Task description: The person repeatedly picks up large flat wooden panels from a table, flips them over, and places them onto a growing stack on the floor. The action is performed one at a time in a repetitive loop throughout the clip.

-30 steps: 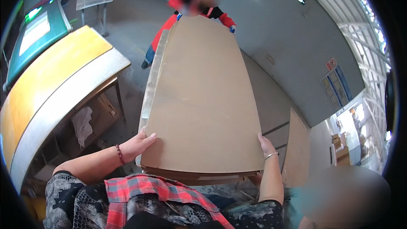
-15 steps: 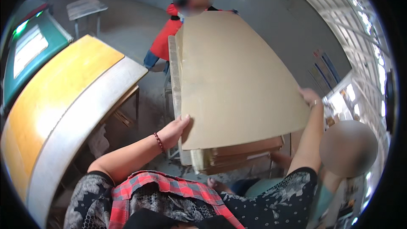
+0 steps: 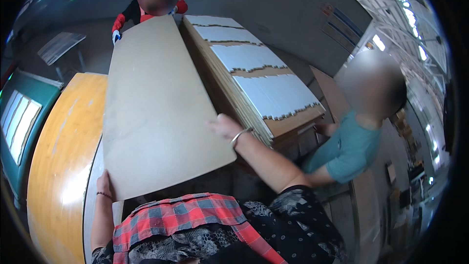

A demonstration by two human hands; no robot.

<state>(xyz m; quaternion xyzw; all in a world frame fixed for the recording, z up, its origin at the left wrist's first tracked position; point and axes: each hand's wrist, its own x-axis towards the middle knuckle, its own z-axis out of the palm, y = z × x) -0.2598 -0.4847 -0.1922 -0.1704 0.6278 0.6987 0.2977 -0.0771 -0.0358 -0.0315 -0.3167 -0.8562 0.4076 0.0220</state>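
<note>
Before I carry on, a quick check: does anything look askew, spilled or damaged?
The white rows on the stack stand out: their near edges are jagged and stepped, leaving uneven brown strips between them, though that may be deliberate. I see no spill, and no clear damage on the tan board.

I watch from far away, and my left arm (image 3: 101, 225) reaches in from the bottom, low on the left, pointing almost straight up. My left hand (image 3: 104, 185) is bent in a grip at its end, and part of it is hidden from me. My right arm (image 3: 281, 171) bends at the elbow (image 3: 294, 182), and its forearm (image 3: 266, 159) slants up and to the left. My right hand (image 3: 226, 127) sits higher in my view and is curled in a grip too. Its wrist (image 3: 241, 138) is almost straight. Its fingers (image 3: 215, 125) point left and look blurry. My hands are well apart.
</note>
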